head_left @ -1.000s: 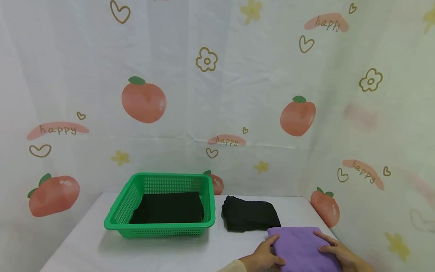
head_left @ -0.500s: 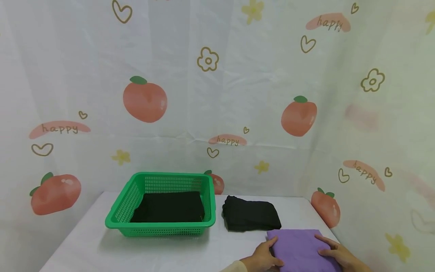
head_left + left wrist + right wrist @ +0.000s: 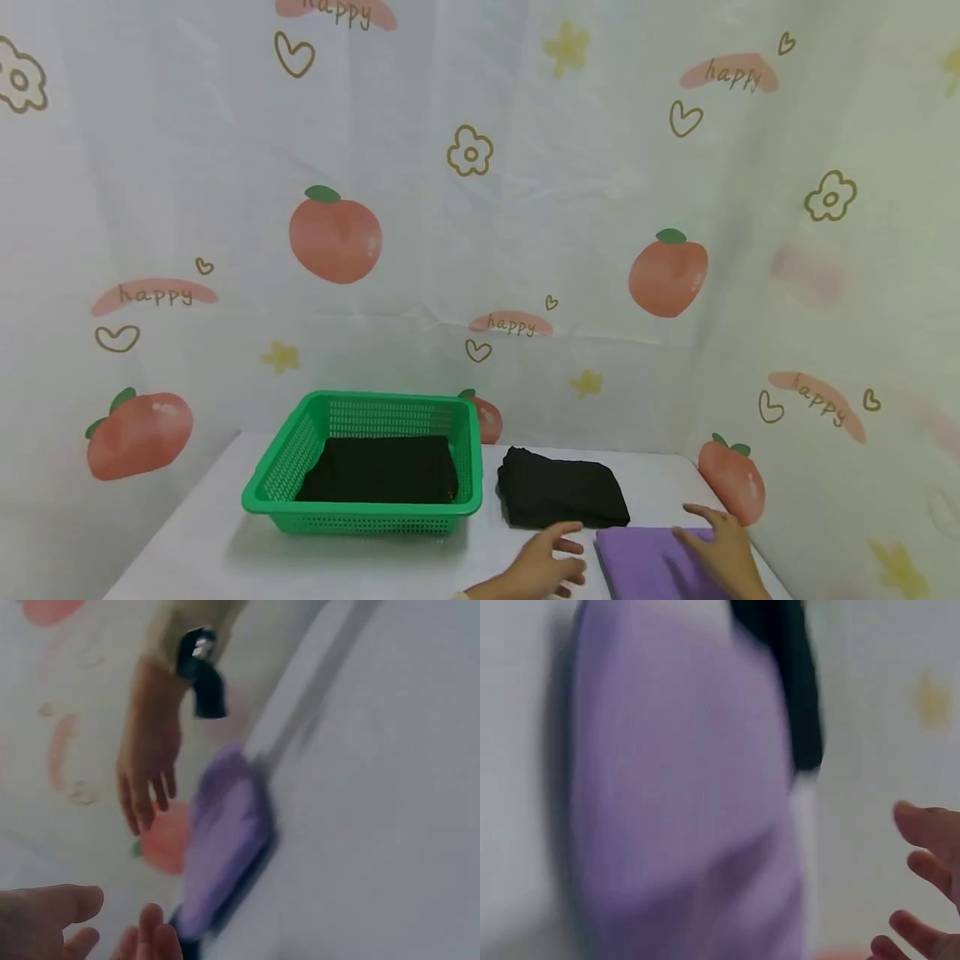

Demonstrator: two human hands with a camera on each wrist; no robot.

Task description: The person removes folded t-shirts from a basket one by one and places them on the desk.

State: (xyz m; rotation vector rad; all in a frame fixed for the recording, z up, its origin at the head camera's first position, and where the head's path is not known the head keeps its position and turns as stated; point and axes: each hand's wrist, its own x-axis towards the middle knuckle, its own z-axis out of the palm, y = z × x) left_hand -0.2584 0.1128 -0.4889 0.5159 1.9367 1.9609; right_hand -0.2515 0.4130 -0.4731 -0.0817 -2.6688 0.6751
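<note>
Both hands open — left hand (image 3: pixel 551 562) beside purple cloth (image 3: pixel 652 567), right hand (image 3: pixel 712 546) over it; slide fingers under folded edges, lift level.

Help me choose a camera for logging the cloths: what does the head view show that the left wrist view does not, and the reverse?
Only the head view shows the green basket with a folded black cloth inside, and the whole second black cloth lying on the table beside it. Only the left wrist view shows a dark band on the right wrist, though the picture is blurred. Both show the purple cloth, the open left hand clear of it, and the right hand with spread fingers.
</note>
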